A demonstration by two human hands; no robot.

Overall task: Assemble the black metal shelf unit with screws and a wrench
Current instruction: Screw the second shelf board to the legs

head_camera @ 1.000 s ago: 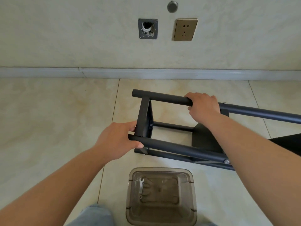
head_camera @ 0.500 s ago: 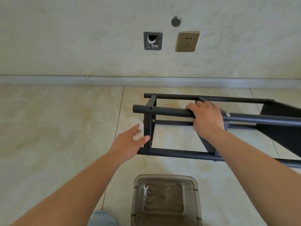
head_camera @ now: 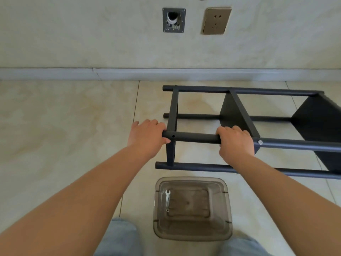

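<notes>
1. We hold the black metal shelf unit (head_camera: 238, 115) with both hands on the same round tube, the upper one nearest to us.
2. Our left hand (head_camera: 147, 137) is wrapped over the very end of that tube, fingers over the top and thumb beneath, just beside a small screw hole in the tube.
3. Our right hand (head_camera: 235, 141) is curled round the tube further along, knuckles up, just short of a silver screw head (head_camera: 260, 142) where a shelf panel meets the tube.
4. The unit lies on its side on the tiled floor (head_camera: 64, 135), its four long tubes running from left to right and out of view at the right edge.
5. A flat end frame joins the tubes at the left end; two black panels stand crosswise between them further right.
6. The lower near tube sits below our hands, close to the floor; whether the far tubes touch the floor we cannot tell.
7. Just beside the unit, on our side of it, stands a translucent brown plastic bin (head_camera: 191, 235), between our knees.
8. A small silver wrench (head_camera: 168, 198) lies inside the bin along its left side.
9. Beyond the unit a pale skirting board runs along the wall, which carries a gold socket plate (head_camera: 216, 20) and an open grey wall box (head_camera: 173, 20) side by side.
</notes>
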